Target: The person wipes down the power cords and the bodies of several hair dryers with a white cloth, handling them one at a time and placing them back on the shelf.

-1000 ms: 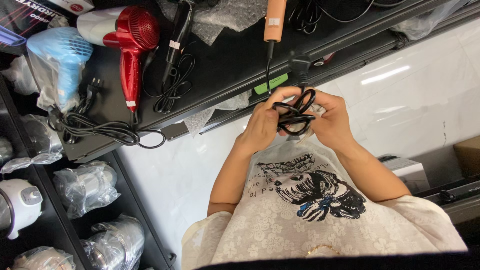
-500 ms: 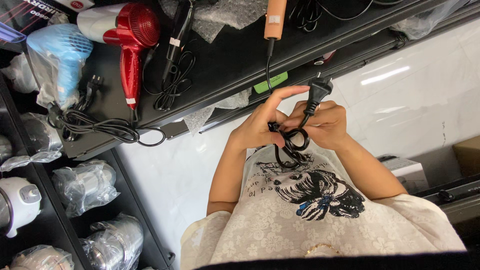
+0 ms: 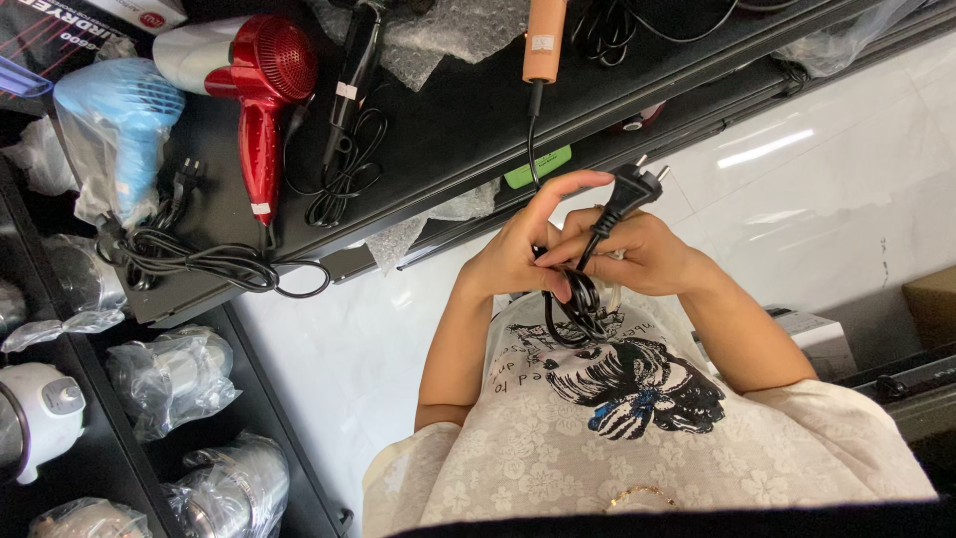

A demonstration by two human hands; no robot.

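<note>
My left hand [image 3: 508,254] and my right hand [image 3: 647,254] are together in front of my chest, both closed on a black power cord [image 3: 578,304]. The cord is bunched into a small loop that hangs just below my fingers. Its black two-pin plug [image 3: 632,186] sticks up above my right hand. My left index finger stretches out toward the plug. The cord runs up from my hands to an orange handheld tool [image 3: 545,40] lying on the black shelf [image 3: 448,120].
On the black shelf lie a red hair dryer [image 3: 254,90], a blue hair dryer in a plastic bag [image 3: 115,120], a slim black appliance [image 3: 354,60] and loose coiled cables [image 3: 199,261]. Plastic-wrapped appliances [image 3: 169,379] fill the lower racks at left. A white tiled floor [image 3: 797,179] lies below.
The cord was bunched between both hands; now the plug stands up above my right hand and the loop hangs below my fingers. My left index finger has stretched out.
</note>
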